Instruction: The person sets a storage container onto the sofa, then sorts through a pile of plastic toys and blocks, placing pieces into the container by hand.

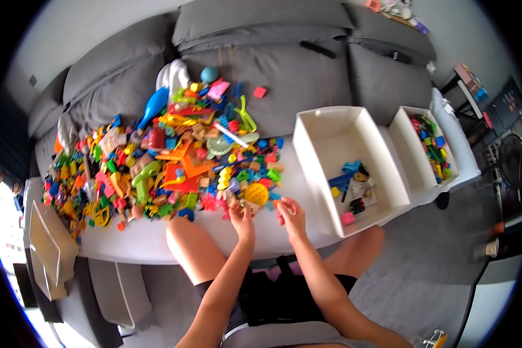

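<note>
My left hand (242, 221) is at the near edge of a large toy heap, fingers pinched together; what lies between them is too small to make out. Just beyond it sits a round yellow toy (256, 194) with a ridged rim. To its right, my right hand (292, 218) has curled fingers closed on a small red piece (281, 218), partly hidden by them. A small blue piece (274, 196) shows beside its fingertips. Mixed blocks and plastic toys spread leftward, among them a green toy (145, 181) and a flat orange-red piece (182, 175).
A large white bin (325, 216) on the right holds a few toys. Beyond it, a smaller white bin (405, 152) contains several colourful blocks. Grey sofa cushions (267, 75) run along the back, with a black remote (317, 49) on them. An upright cardboard-coloured box (53, 249) stands at left.
</note>
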Motion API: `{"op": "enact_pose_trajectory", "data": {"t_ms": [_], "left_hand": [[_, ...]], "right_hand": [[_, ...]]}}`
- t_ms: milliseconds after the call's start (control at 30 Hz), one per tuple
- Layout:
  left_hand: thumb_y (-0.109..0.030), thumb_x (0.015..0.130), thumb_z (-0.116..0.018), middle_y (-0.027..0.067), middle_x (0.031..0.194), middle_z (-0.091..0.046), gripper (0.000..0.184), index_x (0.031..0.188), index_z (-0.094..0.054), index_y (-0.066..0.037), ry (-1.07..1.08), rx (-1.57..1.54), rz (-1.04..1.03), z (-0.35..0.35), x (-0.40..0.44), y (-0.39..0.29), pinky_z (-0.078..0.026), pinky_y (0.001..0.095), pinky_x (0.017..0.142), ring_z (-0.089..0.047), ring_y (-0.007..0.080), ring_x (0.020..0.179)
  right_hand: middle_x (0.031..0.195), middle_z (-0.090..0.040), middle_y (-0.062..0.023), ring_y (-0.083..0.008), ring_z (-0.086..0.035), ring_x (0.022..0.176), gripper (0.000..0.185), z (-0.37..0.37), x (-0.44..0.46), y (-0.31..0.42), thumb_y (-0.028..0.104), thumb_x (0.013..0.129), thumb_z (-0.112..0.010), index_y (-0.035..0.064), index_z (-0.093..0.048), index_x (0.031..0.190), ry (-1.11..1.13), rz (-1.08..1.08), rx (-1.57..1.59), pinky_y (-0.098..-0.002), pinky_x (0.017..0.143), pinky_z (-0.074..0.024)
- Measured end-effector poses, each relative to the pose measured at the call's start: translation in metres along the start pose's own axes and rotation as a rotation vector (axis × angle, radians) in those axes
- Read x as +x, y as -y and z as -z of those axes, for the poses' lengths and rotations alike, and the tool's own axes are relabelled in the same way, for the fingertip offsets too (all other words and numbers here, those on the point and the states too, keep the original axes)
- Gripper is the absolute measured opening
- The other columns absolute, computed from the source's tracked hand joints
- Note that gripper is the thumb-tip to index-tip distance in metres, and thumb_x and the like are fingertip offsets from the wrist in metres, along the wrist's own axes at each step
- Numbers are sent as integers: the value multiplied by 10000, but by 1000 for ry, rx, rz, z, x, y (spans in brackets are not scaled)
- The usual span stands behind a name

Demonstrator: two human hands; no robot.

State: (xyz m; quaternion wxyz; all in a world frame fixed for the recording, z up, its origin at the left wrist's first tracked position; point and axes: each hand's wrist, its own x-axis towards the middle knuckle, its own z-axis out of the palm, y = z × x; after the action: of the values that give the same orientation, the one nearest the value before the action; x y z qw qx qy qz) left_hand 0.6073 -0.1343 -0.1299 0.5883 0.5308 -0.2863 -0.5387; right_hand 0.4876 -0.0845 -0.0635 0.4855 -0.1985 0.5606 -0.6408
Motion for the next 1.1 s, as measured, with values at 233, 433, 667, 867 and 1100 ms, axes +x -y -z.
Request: {"op": "enact_pose_trajectory", "data": {"t_ms": [233, 433, 667, 867, 1100], "left_hand": [[-2, 856, -487, 103, 1148, -526, 427, 1265, -378, -60, 744, -369, 222, -155, -84, -81, -474, 284, 760, -546, 188, 974], [72, 754, -465, 138, 1035, -569, 310, 1030, -565, -30, 578, 517, -538, -98, -54, -28, -420, 365, 831, -538, 308, 951], [-63, 695, -585, 137, 1111, -489, 327, 1017, -587, -120, 408, 1254, -844, 19, 5, -25, -375, 408, 882, -449, 329, 1039], [-37, 693, -601, 129, 1089, -521, 354, 1037, -587, -120, 477, 1195, -750, 63, -1, -9, -411, 388, 852, -481, 317, 980], [-12, 854, -491, 111, 1089, -549, 293, 1146, -496, -12, 172, 256, -195, 57, 5, 26, -402, 303, 869, -523, 214, 1006]], "right_hand": [[1320, -307, -106, -222, -523, 1040, 466, 29, -9, 100, 82, 898, -465, 54, -254, 1313, -466, 647, 130, -311, 807, -478], [1048, -555, -75, -136, -595, 818, 334, 40, -14, 72, -11, 877, -441, 26, -408, 1207, -255, 600, -115, -252, 700, -495], [1225, -426, -187, -314, -600, 779, 551, 3, 20, -26, 178, 707, -666, 143, -448, 1212, 54, 362, -1283, -365, 652, -507], [1183, -445, -159, -310, -593, 757, 556, 8, 49, -79, 154, 689, -677, 164, -464, 1203, 5, 494, -1216, -370, 637, -501], [803, -554, -14, -97, -569, 657, 311, 29, 31, -59, 124, 817, -617, 56, -507, 1100, -106, -165, 156, -231, 559, -490]]}}
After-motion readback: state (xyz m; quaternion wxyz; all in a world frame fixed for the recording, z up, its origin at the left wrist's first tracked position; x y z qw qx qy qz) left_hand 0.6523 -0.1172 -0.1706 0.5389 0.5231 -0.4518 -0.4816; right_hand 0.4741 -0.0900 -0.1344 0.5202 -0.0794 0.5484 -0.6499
